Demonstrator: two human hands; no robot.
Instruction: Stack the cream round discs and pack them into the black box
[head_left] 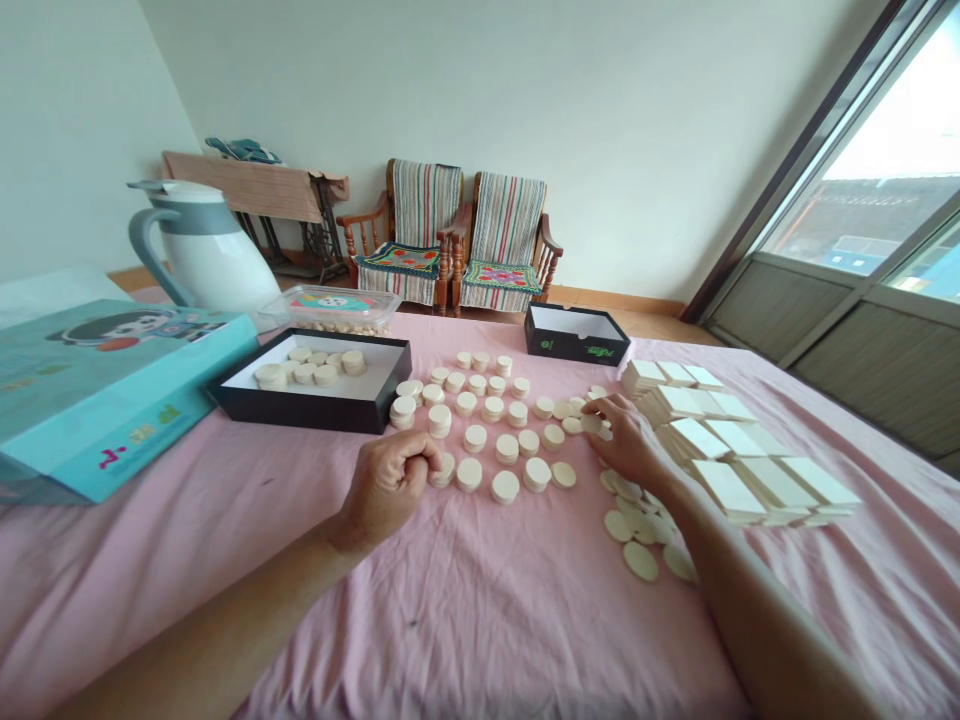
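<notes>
My left hand (pixel 394 480) is curled into a fist on the cloth, beside a short stack of round wooden discs (pixel 442 470); its inside is hidden. To the right, my right hand (pixel 626 432) bends over a loose group of discs, with a pale wooden disc (pixel 592 424) at its fingertips. Rows of small disc stacks (pixel 492 408) stand between the hands. Under my right forearm lies a loose heap of flat discs (pixel 636 525), partly covered by the arm.
A black box (pixel 300 410) with discs inside stands at left, near a turquoise box (pixel 150 440), a clear tub (pixel 337 308) and a white jug (pixel 217 250). Another black box (pixel 576 342) sits at the back. Stacked rectangular wooden pieces (pixel 739 440) line the right of the pink cloth (pixel 465 610).
</notes>
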